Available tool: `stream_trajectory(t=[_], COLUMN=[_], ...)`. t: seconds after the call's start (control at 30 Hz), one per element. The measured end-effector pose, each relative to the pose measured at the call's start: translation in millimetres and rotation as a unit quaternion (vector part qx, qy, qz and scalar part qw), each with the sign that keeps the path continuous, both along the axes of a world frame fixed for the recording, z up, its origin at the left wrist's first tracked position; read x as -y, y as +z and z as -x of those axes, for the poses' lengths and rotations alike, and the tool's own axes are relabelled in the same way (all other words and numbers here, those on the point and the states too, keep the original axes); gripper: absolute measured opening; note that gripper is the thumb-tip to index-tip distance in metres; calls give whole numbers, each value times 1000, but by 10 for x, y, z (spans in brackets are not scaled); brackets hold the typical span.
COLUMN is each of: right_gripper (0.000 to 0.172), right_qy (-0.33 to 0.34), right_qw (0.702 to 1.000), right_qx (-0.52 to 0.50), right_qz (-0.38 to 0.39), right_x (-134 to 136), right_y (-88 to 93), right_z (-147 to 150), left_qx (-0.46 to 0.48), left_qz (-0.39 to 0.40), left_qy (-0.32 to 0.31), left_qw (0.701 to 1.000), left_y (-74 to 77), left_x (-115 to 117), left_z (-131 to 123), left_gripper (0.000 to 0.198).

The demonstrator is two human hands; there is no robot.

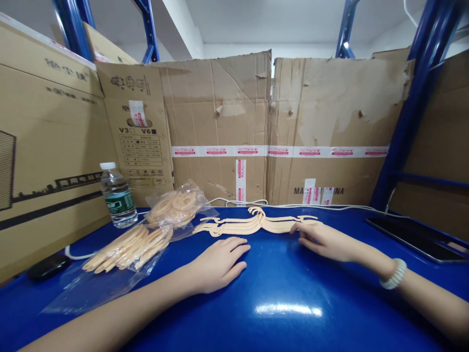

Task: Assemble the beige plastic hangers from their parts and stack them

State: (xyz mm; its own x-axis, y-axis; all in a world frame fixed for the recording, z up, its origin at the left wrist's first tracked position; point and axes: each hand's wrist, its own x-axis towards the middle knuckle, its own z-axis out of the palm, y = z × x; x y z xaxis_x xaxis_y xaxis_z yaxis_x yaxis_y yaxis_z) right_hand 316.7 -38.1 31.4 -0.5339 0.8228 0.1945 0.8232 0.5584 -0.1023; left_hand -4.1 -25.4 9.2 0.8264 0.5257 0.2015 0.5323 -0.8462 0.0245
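Several cream-coloured clothes hangers (242,226) lie together on the blue table, their hooks bunched at the middle and pointing away from me. My left hand (222,261) rests palm down on the table just in front of their left half, fingers stretched and holding nothing. At the right end of the hangers is my right hand (317,238). Its index finger reaches the hanger edge and seems to touch it, while the other fingers bend loosely below, apart from the index. No grip on a hanger shows.
Clear plastic bags with cream slim pieces (124,249) and rounded pieces (176,208) lie at the left. Nearby are a water bottle (119,198) and a black object (49,266). A dark tablet-like device (414,238) lies right. Cardboard sheets (220,107) wall the back; a white cable (330,208) runs along them.
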Motion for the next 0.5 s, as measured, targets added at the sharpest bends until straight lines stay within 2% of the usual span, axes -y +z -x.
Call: stream_trajectory(t=[0.23,0.5], right_gripper=[23,23], right_qy=[12,16], right_qw=[1000,1000], right_qx=[-4,-3], right_qz=[27,13], right_x=[-22,-47], right_y=[-20,-35], right_z=[-19,-39], left_qx=[-9,-12], left_qz=[-4,-7], left_qy=[3,5], left_qw=[1000,1000], left_y=[6,7], left_x=[2,6], left_z=[-3,-6], left_gripper=[42,42])
